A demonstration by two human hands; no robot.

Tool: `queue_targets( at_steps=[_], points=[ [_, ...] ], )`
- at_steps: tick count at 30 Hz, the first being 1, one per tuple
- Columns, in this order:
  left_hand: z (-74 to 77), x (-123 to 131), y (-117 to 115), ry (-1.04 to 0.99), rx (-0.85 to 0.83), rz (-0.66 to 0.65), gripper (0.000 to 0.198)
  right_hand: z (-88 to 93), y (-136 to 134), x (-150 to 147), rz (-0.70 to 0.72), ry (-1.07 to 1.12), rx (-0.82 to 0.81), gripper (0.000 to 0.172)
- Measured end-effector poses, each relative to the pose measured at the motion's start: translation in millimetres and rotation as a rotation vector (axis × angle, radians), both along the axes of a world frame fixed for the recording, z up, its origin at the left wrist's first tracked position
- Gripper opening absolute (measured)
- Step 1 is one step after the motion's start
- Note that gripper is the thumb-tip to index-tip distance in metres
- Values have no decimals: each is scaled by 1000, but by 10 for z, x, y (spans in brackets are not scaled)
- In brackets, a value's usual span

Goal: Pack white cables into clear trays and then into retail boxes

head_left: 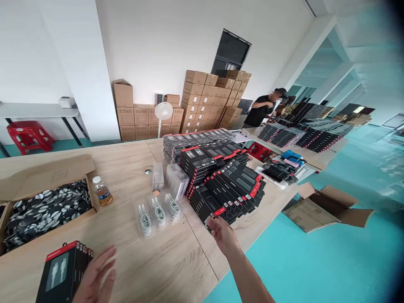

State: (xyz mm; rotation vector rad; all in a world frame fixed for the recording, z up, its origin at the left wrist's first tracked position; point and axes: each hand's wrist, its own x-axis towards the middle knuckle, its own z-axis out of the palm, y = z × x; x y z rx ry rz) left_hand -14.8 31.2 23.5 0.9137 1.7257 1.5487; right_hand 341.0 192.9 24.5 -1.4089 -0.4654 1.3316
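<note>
My left hand [97,275] is open at the lower left, fingers apart and holding nothing. Just beside it stands a row of black and red cable boxes [57,273], the front one with a window showing white cable ends. My right hand [224,236] reaches to the near corner of a fanned pile of flat black packaging boxes [233,185]. Its fingers are stretched out at the lowest box, and whether they touch it is unclear. Between the hands lie clear plastic trays with coiled white cables [159,213]. Behind them stand stacked clear plastic trays [176,181].
An open carton [90,198] of black-and-white packets and a drink bottle [102,191] stand at left. Packed stacks [195,139] line the table's back. An open carton [318,210] lies on the floor at right. A person [260,107] stands at another table.
</note>
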Motion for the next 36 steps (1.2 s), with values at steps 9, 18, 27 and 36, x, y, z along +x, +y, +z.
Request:
queue_targets(
  at_steps=[9,18,27,36],
  points=[
    [597,760,422,132,23,-161,37,-23,-206,113,253,-201,13,26],
    [402,427,556,-184,-421,-558,37,50,55,-877,1188,-475,163,26],
    [-321,311,386,-469,-228,-74,46,-488,1132,-1260,894,-1193,98,83],
    [-257,303,496,-454,-215,-179,43,-415,1113,-1238,791,-1196,66,73]
  ],
)
